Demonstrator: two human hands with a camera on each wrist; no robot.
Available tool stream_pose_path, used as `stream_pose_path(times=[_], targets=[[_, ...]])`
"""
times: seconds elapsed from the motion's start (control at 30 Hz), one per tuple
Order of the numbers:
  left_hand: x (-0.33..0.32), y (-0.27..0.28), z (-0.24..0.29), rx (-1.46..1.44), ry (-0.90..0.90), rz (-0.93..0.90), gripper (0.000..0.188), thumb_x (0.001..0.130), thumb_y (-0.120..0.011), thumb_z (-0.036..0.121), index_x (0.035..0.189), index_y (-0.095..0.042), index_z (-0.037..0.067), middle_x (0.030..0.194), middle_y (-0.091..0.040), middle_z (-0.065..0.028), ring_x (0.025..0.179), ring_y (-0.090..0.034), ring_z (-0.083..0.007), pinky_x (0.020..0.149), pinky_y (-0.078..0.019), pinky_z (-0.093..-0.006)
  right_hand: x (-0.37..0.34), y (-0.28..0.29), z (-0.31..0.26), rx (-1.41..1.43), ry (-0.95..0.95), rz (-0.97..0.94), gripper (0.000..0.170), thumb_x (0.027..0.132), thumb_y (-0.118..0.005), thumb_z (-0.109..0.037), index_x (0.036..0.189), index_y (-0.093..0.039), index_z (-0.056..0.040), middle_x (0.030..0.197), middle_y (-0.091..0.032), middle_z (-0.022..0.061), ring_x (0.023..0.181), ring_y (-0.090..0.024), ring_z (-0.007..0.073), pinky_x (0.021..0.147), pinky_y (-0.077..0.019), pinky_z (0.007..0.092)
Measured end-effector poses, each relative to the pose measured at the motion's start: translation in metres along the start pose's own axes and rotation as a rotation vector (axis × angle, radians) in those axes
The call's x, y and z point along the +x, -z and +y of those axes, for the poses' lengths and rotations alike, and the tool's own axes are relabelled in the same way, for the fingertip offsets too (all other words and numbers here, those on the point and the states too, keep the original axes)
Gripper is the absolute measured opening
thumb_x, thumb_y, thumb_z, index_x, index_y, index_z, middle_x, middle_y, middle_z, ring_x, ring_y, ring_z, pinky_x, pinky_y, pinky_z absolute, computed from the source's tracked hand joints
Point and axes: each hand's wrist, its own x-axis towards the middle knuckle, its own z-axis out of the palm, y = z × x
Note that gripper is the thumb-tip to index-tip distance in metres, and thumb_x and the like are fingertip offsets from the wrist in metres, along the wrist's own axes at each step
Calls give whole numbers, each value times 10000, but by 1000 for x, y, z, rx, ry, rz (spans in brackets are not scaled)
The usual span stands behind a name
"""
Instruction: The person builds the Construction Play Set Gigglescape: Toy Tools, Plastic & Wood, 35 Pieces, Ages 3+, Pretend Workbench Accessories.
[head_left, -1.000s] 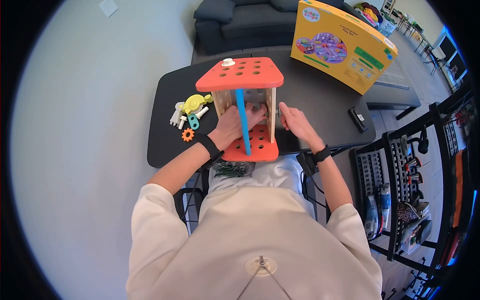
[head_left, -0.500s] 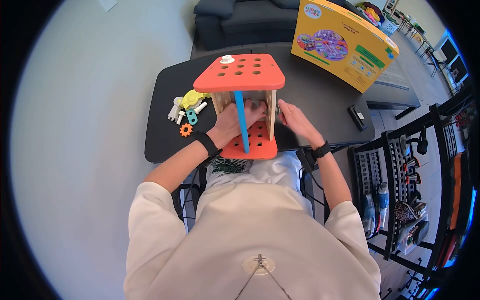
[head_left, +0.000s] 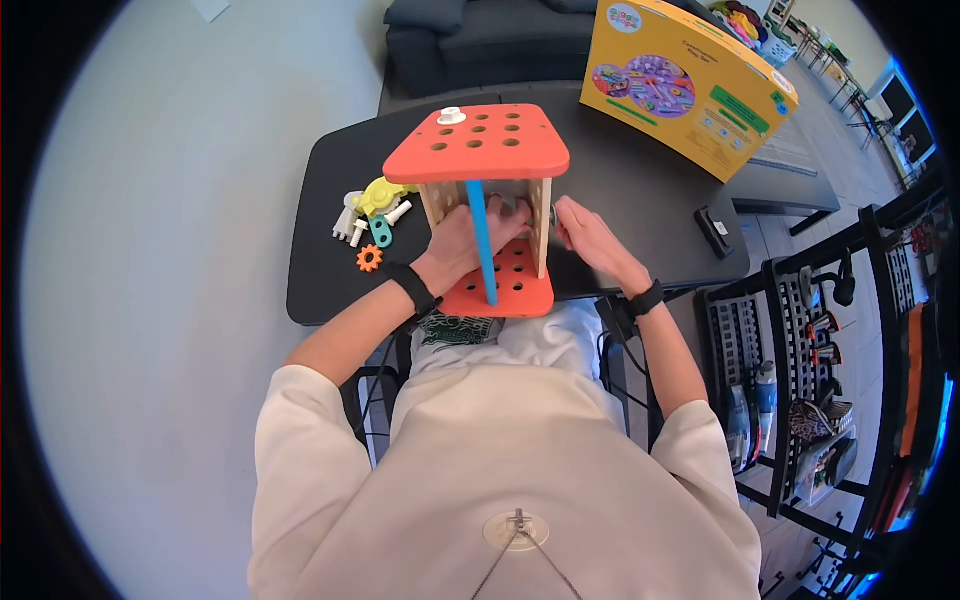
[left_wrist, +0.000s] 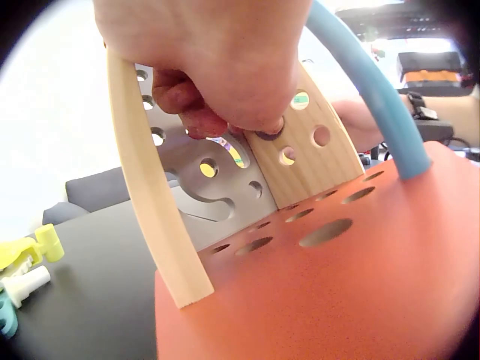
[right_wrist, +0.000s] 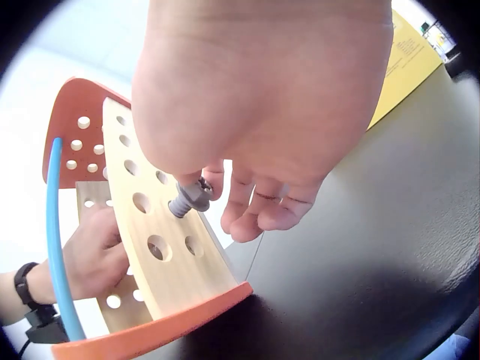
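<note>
A toy frame has a red top panel, a red base, holed wooden sides and a blue rod. From outside the right-hand wooden side panel, my right hand pinches the head of a grey bolt. The bolt's threaded shank points into one of the panel's holes. My left hand reaches inside the frame behind the rod. Its curled fingers are against the inner face of that same panel, at a dark grey piece mostly hidden under a fingertip.
Left of the frame lie a yellow toy piece, white bolts, a teal link and an orange gear. A yellow box stands at the back right of the black table. A white bolt head sits on the top panel.
The frame and both hands have shifted slightly left in the head view, along with the loose pieces. Both hands keep their places at the right side panel.
</note>
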Motion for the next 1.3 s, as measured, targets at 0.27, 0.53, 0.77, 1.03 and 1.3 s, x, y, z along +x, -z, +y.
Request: stream_pose_path(times=[0.27, 0.53, 0.77, 1.03, 1.3], targets=[[0, 1, -1, -4, -10, -23, 441, 1013, -642, 528, 1292, -627, 188, 917, -729, -68, 511, -684, -180, 493, -533, -273, -1, 1, -2, -52, -105, -31, 450, 1146, -404, -435, 1107, -541, -8, 904, -637, 127, 747, -599, 238, 742, -499, 400], [0, 1, 1, 0, 0, 5, 425, 1004, -651, 520, 1285, -622, 201, 921, -719, -51, 497, -666, -167, 487, -520, -266, 1, -9, -2, 59, 0, 64, 457, 1154, -365, -424, 1074, -538, -8, 903, -648, 116, 754, -609, 233, 750, -508, 411], [-2, -3, 0, 11, -15, 22, 397, 1002, -655, 514, 1244, -630, 200, 914, -710, -39, 481, -650, -155, 473, -499, -255, 7, -4, -7, -81, -152, -19, 625, 1151, -319, -493, 879, -546, 22, 747, -598, 101, 713, -613, 258, 748, -487, 424], [-1, 2, 1, 64, -21, 54, 392, 1002, -648, 516, 1240, -639, 205, 895, -701, -40, 464, -606, -119, 467, -462, -237, -4, -15, 7, 155, 35, 114, 596, 1144, -336, -466, 910, -580, 24, 754, -611, 95, 705, -615, 237, 744, -494, 403], [-1, -9, 1, 46, -23, 67, 363, 995, -651, 506, 1212, -652, 214, 839, -664, -12, 482, -586, -97, 468, -443, -233, -1, -7, -13, 25, -160, 68, 576, 1148, -356, -442, 910, -606, 19, 756, -640, 81, 685, -617, 195, 734, -507, 377]])
